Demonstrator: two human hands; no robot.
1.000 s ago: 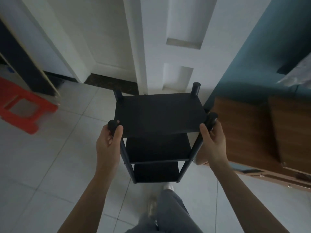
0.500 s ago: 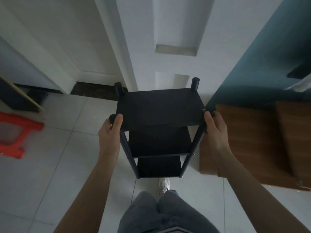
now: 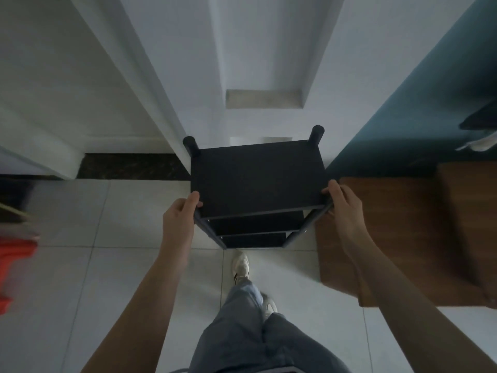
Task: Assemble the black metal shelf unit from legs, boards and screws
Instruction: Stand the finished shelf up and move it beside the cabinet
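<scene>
The black metal three-tier shelf unit [image 3: 255, 181] stands upright between both hands, over the pale tiled floor [image 3: 80, 265], in front of a white wall corner. The left hand [image 3: 178, 220] curls round the near left leg right at the top board, thumb on the corner. The right hand [image 3: 343, 204] wraps the near right leg the same way, fingers over the top edge. Two rear leg tops poke up above the board. A brown wooden cabinet [image 3: 403, 238] sits just beside it on the right, and a red plastic stool [image 3: 13, 265] is at the far left edge, blurred. A pale sneaker [image 3: 240, 265] is planted just below the shelf.
</scene>
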